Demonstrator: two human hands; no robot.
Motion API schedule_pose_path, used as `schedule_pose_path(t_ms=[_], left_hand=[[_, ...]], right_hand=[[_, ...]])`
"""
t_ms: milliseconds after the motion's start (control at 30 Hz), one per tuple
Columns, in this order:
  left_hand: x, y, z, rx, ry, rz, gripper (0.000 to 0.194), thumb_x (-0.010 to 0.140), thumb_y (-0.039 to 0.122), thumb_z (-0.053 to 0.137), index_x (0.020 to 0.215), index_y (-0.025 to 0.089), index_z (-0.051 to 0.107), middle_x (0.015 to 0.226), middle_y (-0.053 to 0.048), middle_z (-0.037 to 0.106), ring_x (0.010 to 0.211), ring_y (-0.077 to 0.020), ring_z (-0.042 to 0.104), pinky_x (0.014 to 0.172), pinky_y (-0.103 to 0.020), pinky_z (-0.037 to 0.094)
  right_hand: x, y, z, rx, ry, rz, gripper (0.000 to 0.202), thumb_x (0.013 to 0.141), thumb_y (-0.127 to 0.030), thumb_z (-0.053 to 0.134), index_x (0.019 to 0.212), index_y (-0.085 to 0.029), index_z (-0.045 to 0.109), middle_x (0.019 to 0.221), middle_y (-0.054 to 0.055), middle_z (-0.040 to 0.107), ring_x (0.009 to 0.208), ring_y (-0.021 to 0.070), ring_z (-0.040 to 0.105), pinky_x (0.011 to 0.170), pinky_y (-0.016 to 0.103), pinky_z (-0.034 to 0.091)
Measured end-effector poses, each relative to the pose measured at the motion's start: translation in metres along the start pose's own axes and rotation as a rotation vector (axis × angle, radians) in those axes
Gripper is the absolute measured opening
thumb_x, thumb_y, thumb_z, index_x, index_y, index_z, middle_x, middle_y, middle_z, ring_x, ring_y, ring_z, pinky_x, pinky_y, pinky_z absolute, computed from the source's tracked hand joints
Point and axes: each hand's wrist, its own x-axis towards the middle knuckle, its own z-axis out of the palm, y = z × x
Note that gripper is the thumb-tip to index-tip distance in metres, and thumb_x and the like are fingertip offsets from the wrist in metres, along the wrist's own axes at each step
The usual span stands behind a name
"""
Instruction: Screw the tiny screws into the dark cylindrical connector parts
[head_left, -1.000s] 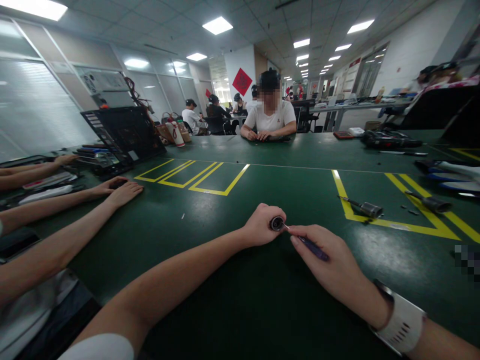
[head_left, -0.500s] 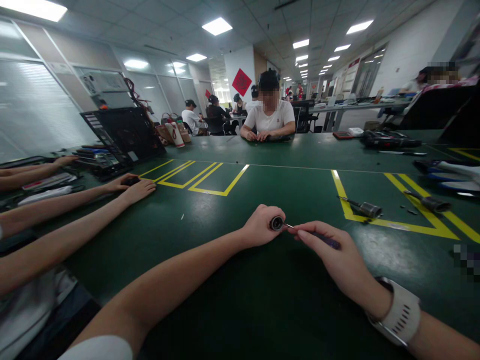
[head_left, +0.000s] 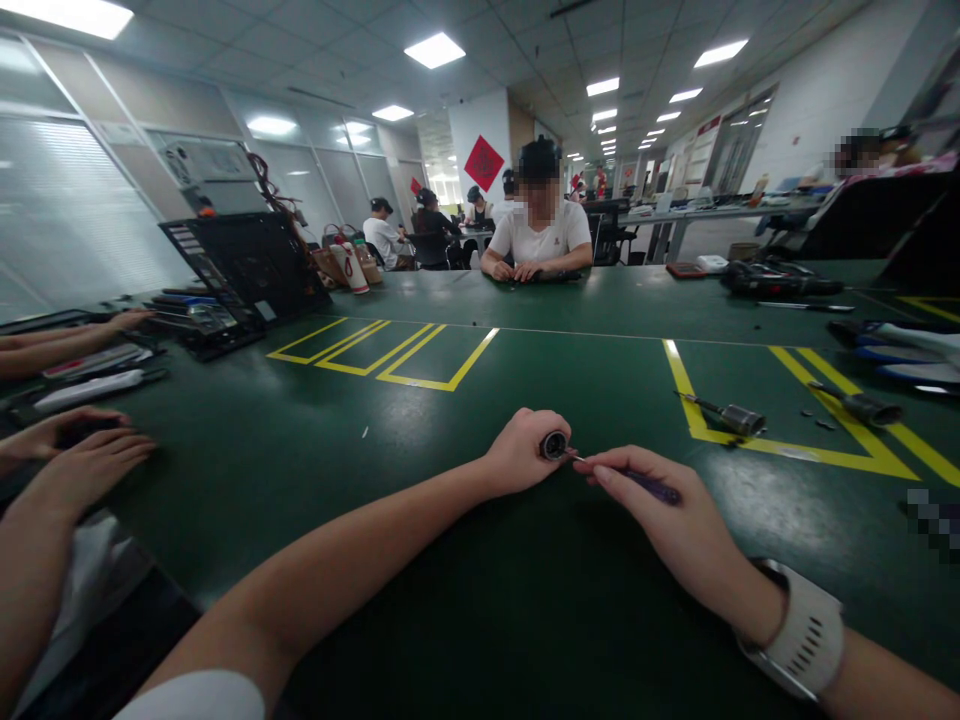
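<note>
Left grip [head_left: 523,455]: fist clenched around dark cylindrical part [head_left: 553,445], its round end facing the wearer.
Cylindrical part: just above the worktop [head_left: 300,430], near side, roughly mid-scene; inside of the round end too small to make out.
Right grip [head_left: 664,500]: pinching slim purple-handled tool [head_left: 651,485], handle to the right, thin metal shaft pointing left.
Shaft tip: right at the cylindrical part's right edge; can't tell from here if it touches.
Right wrist: watch with pale perforated strap [head_left: 804,632].
Right side of worktop: two metal cylinders with thin stems [head_left: 742,418] [head_left: 874,408], lying by yellow tape [head_left: 795,455]; small dark bits between them.
Far right: black tool [head_left: 780,282], silver rod [head_left: 806,307] just nearer.
Mid-left: more yellow outlines [head_left: 454,385], small white scrap [head_left: 365,432] nearer.
Far left: black panel [head_left: 255,265] propped at a tilt.
Near left: co-worker's hands [head_left: 94,455] around something dark, can't make out what.
Far side: person in white shirt and dark cap [head_left: 540,235], forearms on worktop.
</note>
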Motion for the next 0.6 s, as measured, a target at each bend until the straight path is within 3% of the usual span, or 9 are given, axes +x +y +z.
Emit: schedule_pose_path(t_ms=[200,433,600], left_hand=[[0.0006,-0.0031,0.0024,-0.088,0.059,-0.081,0.015,0.072,0.027,0.063,0.073,0.016,0.052,0.069,0.002,0.057,0.066,-0.0119,0.053,0.066,-0.025,0.04],[0.0008,0.0,0.0023,-0.155,0.078,-0.107,0.013,0.07,0.022,0.064,0.074,0.016,0.053,0.07,0.001,0.056,0.065,-0.0117,0.051,0.062,-0.024,0.04],[0.0003,-0.0009,0.0021,-0.148,0.043,-0.053,0.011,0.073,0.022,0.061,0.073,0.016,0.052,0.071,0.001,0.054,0.066,-0.0117,0.05,0.062,-0.024,0.04]], right_hand=[[0.0027,0.0101,-0.0005,0.186,-0.019,0.074,0.022,0.076,-0.039,0.066,0.089,-0.022,0.072,0.097,0.006,0.071,0.092,0.0245,0.063,0.088,0.044,0.045],[0.0054,0.007,0.0013,0.521,-0.012,0.187,0.019,0.074,-0.035,0.068,0.083,-0.019,0.072,0.092,0.008,0.072,0.088,0.0231,0.064,0.084,0.041,0.047],[0.0049,0.0088,0.0013,0.517,-0.001,0.177,0.018,0.075,-0.034,0.067,0.084,-0.02,0.072,0.094,0.007,0.072,0.088,0.0215,0.063,0.082,0.038,0.047]])
